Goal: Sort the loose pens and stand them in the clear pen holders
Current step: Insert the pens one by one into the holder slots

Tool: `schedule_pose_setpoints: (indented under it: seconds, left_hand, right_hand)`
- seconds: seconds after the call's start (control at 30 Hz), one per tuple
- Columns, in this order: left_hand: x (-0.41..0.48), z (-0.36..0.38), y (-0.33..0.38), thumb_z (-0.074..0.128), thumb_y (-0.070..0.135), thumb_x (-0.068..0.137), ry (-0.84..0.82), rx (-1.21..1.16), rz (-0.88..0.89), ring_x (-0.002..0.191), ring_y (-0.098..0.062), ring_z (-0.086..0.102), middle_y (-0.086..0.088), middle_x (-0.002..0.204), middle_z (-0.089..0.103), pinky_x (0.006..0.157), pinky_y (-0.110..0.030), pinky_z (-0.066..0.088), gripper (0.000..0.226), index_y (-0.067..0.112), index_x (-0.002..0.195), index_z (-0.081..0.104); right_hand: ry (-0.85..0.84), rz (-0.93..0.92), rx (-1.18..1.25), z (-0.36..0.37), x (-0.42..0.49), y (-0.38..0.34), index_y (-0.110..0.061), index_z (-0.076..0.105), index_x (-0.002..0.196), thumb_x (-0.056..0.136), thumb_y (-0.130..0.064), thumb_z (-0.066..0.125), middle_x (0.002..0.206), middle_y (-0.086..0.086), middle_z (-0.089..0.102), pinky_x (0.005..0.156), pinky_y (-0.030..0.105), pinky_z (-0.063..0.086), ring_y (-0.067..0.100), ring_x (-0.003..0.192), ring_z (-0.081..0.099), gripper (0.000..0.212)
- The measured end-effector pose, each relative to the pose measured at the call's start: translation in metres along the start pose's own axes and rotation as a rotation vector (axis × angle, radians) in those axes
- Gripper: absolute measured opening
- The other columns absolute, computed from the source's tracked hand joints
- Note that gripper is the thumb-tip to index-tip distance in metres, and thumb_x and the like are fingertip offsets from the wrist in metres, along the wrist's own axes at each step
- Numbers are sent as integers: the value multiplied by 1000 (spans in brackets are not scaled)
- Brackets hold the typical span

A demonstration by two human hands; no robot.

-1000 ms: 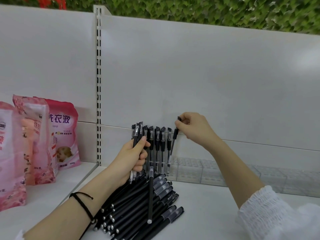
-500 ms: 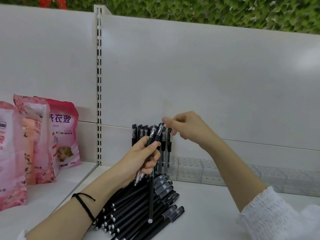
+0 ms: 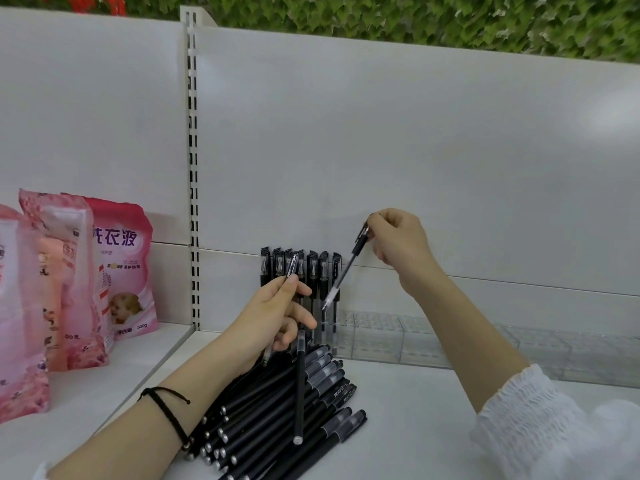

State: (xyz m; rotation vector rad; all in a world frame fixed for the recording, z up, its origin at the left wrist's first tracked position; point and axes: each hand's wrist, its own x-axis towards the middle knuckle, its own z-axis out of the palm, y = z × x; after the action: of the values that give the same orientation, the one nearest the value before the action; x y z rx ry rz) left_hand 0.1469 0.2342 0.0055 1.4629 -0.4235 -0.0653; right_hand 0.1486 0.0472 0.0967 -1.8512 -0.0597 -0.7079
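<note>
While the right hand [image 3: 398,244] hangs above the back of the shelf [image 3: 398,410], its fingers [image 3: 381,220] pinch the capped top of a black pen [image 3: 344,268], which slants down and to the left so that its tip hangs just over the clear pen holder [image 3: 377,337], close to the right end of the standing pens [image 3: 313,271]. That row stands upright in the left part of the holder, caps up, and the holder runs on to the right along the back panel. The left hand [image 3: 277,317] is raised in front of the row, its fingers [image 3: 294,284] curled round a second pen [image 3: 291,266] held nearly upright, cap end above the thumb and the lower end showing below the palm. Beneath that wrist lies the pile of loose pens [image 3: 277,400], with a single pen [image 3: 300,386] resting across it. Pink bags [image 3: 119,271] stand on the next shelf to the left. Half a second ago the right fingers were at the tops of the pens in the left hand; now one has been drawn away to the right, and the left hand seems to hold fewer.
</note>
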Motion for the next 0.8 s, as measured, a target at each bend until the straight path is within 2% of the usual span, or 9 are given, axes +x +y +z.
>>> schedule_pose_setpoints:
  seconds: [0.1,0.27,0.5,0.57,0.7,0.8]
  left_hand:
    - [1,-2,-2,36,38,102,43,4,-7,32,-8,29,-4,55,55,33,-15,22,36,6,105,52]
    - [1,-2,0,39,38,102,82,-28,-35,36,-8,23,1,50,43,35,-15,16,33,8,104,54]
    - [0,-3,2,39,36,102,88,-50,-27,36,-7,22,2,51,43,34,-14,16,31,9,103,54]
    - [0,-4,2,39,37,102,89,-54,-25,36,-7,22,2,51,43,34,-14,17,31,9,102,54]
    - [1,-5,2,40,38,102,92,-53,-23,36,-6,22,2,51,43,34,-14,17,31,10,101,54]
    - [0,-5,2,40,38,101,85,-58,-20,35,-6,22,2,51,43,33,-14,18,31,10,101,54]
  right_hand:
    - [78,-80,-80,-6,2,3,-7,58,74,86,-16,53,65,1,52,55,25,33,16,56,40,16]
    - [13,-219,-332,-2,1,13,-11,61,76,87,-19,55,62,-7,54,59,28,38,8,58,46,15]
    - [-29,-256,-384,3,1,18,-22,58,73,87,-23,54,68,-8,60,61,29,46,10,62,52,15]
    - [-9,-263,-369,3,0,18,-22,57,73,88,-23,54,68,-7,60,57,27,45,10,62,52,15]
    - [26,-285,-358,3,0,16,-18,60,78,89,-23,55,70,-7,61,65,32,48,12,66,56,14]
    - [-26,-268,-418,4,-1,19,-17,62,79,89,-25,54,71,-8,63,67,33,50,16,70,60,14]
